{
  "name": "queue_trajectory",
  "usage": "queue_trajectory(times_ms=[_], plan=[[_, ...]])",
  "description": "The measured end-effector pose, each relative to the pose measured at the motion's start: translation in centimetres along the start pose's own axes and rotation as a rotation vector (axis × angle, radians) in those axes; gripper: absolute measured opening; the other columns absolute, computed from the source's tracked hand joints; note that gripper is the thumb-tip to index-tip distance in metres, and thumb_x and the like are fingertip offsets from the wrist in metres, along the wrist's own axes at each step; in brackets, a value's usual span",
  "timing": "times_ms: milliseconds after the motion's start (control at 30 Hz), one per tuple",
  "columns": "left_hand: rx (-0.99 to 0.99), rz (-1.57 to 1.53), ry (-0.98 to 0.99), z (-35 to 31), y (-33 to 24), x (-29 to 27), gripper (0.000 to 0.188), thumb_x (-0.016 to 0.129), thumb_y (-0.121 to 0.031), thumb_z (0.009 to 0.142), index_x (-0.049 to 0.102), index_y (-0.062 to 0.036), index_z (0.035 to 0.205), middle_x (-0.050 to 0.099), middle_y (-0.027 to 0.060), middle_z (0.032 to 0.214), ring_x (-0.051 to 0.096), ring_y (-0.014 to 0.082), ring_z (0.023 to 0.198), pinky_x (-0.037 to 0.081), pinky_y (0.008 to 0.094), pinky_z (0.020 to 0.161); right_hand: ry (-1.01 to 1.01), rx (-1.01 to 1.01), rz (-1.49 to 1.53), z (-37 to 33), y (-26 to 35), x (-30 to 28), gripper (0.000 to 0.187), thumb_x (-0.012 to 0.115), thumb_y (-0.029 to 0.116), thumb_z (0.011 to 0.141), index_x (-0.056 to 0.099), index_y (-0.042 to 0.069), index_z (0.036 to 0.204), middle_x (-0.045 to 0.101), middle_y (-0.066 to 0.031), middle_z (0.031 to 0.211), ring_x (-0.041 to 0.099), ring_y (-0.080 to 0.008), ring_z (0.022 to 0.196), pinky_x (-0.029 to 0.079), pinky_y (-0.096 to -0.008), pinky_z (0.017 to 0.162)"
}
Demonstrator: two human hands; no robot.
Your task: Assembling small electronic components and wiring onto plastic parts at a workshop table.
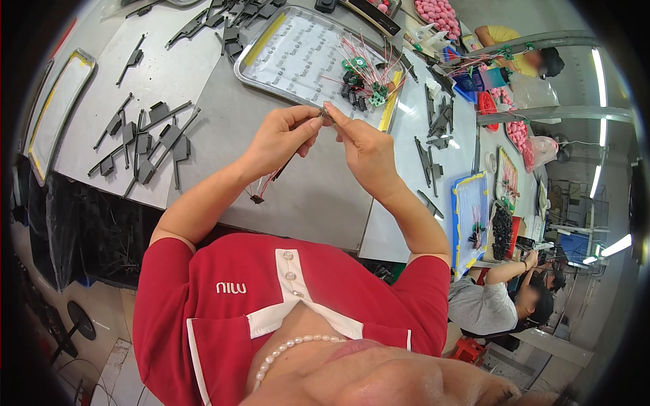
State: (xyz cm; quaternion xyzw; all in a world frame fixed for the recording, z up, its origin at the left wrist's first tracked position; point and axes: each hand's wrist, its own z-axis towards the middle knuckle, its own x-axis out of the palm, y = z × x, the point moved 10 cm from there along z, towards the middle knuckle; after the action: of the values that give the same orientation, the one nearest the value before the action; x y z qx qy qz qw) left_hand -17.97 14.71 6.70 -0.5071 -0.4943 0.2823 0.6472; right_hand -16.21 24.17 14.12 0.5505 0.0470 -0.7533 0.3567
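Over the grey table (308,203), my left hand (283,139) and my right hand (369,154) meet with fingertips almost touching. Both are closed in a pinch on a thin black plastic bar (286,166), which slants down below my left hand. My fingers cover most of its upper end. Thin red and pale wires hang under my left hand, with a small black piece (256,199) at their end. Just beyond my hands lies a metal tray (242,76) lined with patterned sheet. Green circuit boards (377,95) with red and white wires sit at its right end.
Several black plastic bars with square blocks (144,145) lie scattered at left; more (441,118) lie at right. Another tray (42,128) stands far left. A blue-edged tray (455,220) is at right. Co-workers (484,304) sit further right, near pink items (439,17).
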Motion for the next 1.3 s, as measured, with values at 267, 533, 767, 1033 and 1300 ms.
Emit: queue_trajectory(times_ms=[267,533,767,1033,1300], plan=[[-0.004,0.025,-0.001,0.0,-0.1,-0.3,0.023,0.054,-0.019,0.090,0.064,0.0012,0.097,0.050,-0.0021,0.063,0.045,0.0044,0.054,0.040,0.0191,0.049,0.275,0.380,0.529,0.0,-2.5,2.1,0.038,0.052,0.004,0.084,0.058,0.016,0.119,0.064,-0.0088,0.075,0.060,-0.0179,0.061,0.048,-0.0260,0.056],[-0.009,0.043,-0.021,0.0,-0.2,-0.5,0.022,0.054,-0.018,0.090,0.064,0.0011,0.096,0.051,-0.0019,0.064,0.046,0.0043,0.055,0.040,0.0190,0.048,-0.019,-0.049,-0.340,0.3,1.4,-0.4,0.050,0.055,-0.004,0.074,0.058,0.019,0.119,0.058,-0.0052,0.068,0.056,-0.0206,0.056,0.046,-0.0298,0.053],[0.122,0.040,0.018,-0.1,-1.7,-0.2,0.024,0.053,-0.018,0.091,0.062,0.0015,0.100,0.051,-0.0018,0.065,0.046,0.0043,0.057,0.040,0.0190,0.050,0.164,0.313,0.732,0.8,-2.3,0.9,0.041,0.053,0.003,0.084,0.055,0.013,0.123,0.057,-0.0029,0.070,0.054,-0.0123,0.060,0.045,-0.0236,0.057],[0.158,0.118,0.027,-0.1,-2.1,0.0,0.022,0.053,-0.016,0.092,0.061,0.0013,0.102,0.050,-0.0021,0.065,0.045,0.0043,0.057,0.039,0.0194,0.051,0.108,0.108,0.421,1.5,-0.1,-1.3,0.034,0.051,0.002,0.088,0.057,0.010,0.120,0.064,-0.0059,0.077,0.057,-0.0103,0.066,0.045,-0.0230,0.061],[0.129,0.139,0.046,-0.1,-1.9,0.1,0.022,0.053,-0.016,0.091,0.061,0.0009,0.103,0.050,-0.0018,0.065,0.045,0.0045,0.057,0.040,0.0197,0.051,0.014,0.036,0.233,1.1,0.1,-1.2,0.031,0.052,0.003,0.085,0.059,0.008,0.115,0.062,-0.0085,0.077,0.060,-0.0154,0.068,0.047,-0.0256,0.061]])
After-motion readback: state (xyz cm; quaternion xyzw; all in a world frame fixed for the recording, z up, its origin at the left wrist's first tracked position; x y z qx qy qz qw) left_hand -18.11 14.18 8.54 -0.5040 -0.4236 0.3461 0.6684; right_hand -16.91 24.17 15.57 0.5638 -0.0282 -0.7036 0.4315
